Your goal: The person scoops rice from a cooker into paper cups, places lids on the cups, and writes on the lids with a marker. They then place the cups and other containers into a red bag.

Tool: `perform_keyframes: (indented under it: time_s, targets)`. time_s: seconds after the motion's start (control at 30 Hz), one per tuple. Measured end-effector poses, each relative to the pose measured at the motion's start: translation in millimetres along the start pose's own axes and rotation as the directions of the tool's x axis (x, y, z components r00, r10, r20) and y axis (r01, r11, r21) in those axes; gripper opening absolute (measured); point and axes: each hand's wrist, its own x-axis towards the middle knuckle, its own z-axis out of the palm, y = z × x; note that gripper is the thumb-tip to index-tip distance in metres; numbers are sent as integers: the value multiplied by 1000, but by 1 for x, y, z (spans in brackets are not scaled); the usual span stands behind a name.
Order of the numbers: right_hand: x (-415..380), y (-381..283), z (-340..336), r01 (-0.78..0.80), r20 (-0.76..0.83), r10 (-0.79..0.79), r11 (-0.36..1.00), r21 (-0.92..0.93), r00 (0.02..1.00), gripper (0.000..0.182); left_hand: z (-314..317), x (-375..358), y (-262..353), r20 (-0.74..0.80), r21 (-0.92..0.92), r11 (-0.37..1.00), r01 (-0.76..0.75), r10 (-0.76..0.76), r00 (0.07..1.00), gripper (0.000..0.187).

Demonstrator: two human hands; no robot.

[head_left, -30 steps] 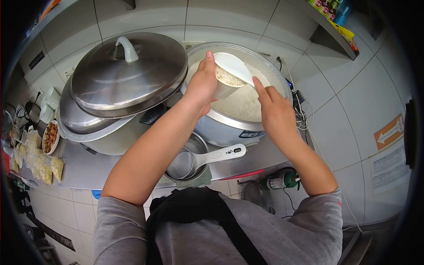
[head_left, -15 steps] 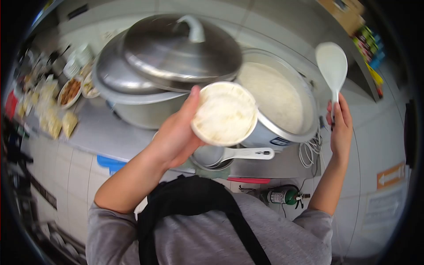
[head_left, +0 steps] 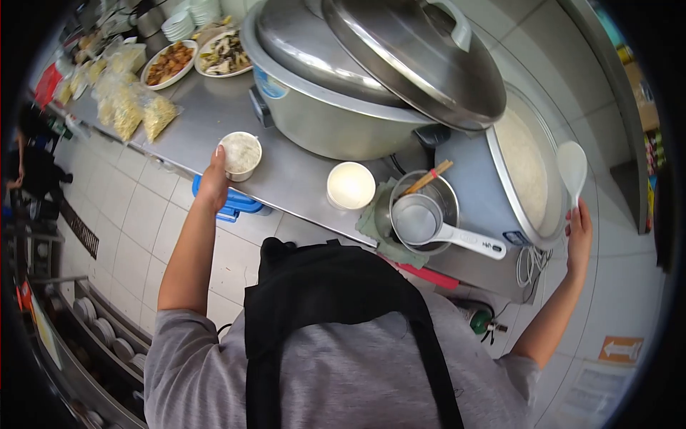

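Observation:
A small white bowl of rice (head_left: 242,155) is in my left hand (head_left: 214,179), over the front edge of the steel counter (head_left: 286,168). My right hand (head_left: 580,232) grips the handle of a white rice paddle (head_left: 572,168), held upright beside the open cooker of rice (head_left: 525,161). A second white bowl (head_left: 350,186) stands on the counter between my hands. Right of it, a metal pot (head_left: 451,200) holds a white-handled ladle (head_left: 468,239) and wooden sticks (head_left: 427,177).
A large cooker (head_left: 329,129) stands behind the bowls, with a steel lid (head_left: 429,64) leaning over it. Two dishes of food (head_left: 170,64) and filled plastic bags (head_left: 125,107) are at the left. A red-and-green cylinder (head_left: 480,320) is below the counter.
My left hand has moved left with the bowl of rice, away from the cookers. My right hand still holds the paddle, now lower. The view has shifted left, and the second bowl has come into sight.

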Motion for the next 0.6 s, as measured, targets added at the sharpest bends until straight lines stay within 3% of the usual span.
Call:
perform_keyframes:
  time_s: [0.07, 0.13, 0.17, 0.2, 0.23, 0.27, 0.33, 0.37, 0.4, 0.47, 0.5, 0.57, 0.6]
  targets:
    - [5, 2, 3, 6, 56, -3, 998, -54, 998, 37, 1, 3, 10, 52, 114, 992, 46, -52, 997, 75]
    - [23, 28, 9, 129, 76, -121, 985, -114, 990, 37, -1, 14, -4, -155, 214, 975, -63, 97, 983, 74]
    - [37, 44, 10, 198, 104, -180, 958, -209, 978, 36, 8, 8, -6, -170, 518, 782, -348, 492, 854, 63]
    - [55, 60, 13, 173, 99, -149, 932, -318, 984, 34, 19, -1, -3, -59, 749, 424, -509, 808, 586, 53]
    - [67, 66, 15, 132, 115, -94, 907, -400, 989, 32, 35, -15, 8, 35, 707, 442, -552, 758, 651, 39]
    - [83, 76, 17, 284, 200, -201, 708, -646, 959, 31, 56, -30, 15, 133, 666, 461, -586, 700, 702, 25]
    - [114, 87, 24, 250, 185, -169, 580, -775, 968, 28, 110, -50, 6, 245, 522, 561, -643, 623, 743, 11]
    - [128, 89, 28, 216, 178, -122, 507, -834, 976, 28, 133, -58, 7, 393, 568, 391, -724, 644, 656, 11]
    - [143, 97, 35, 207, 169, -120, 503, -839, 978, 28, 156, -68, 11, 472, 597, 339, -727, 585, 660, 13]
    - [171, 105, 49, 134, 53, -213, 388, -912, 976, 22, 189, -77, 7, 466, 717, 317, -620, 442, 766, 16]
    - [178, 96, 57, 144, 59, -227, 378, -915, 972, 22, 194, -72, 2, 455, 715, 331, -616, 448, 770, 16]
    - [177, 68, 80, 286, 236, -243, 196, -938, 941, 20, 198, -61, -11, 536, 787, 81, -611, 402, 743, 19]
    - [174, 58, 84, 296, 247, -251, 184, -937, 936, 20, 202, -60, -13, 524, 791, 96, -604, 403, 750, 19]
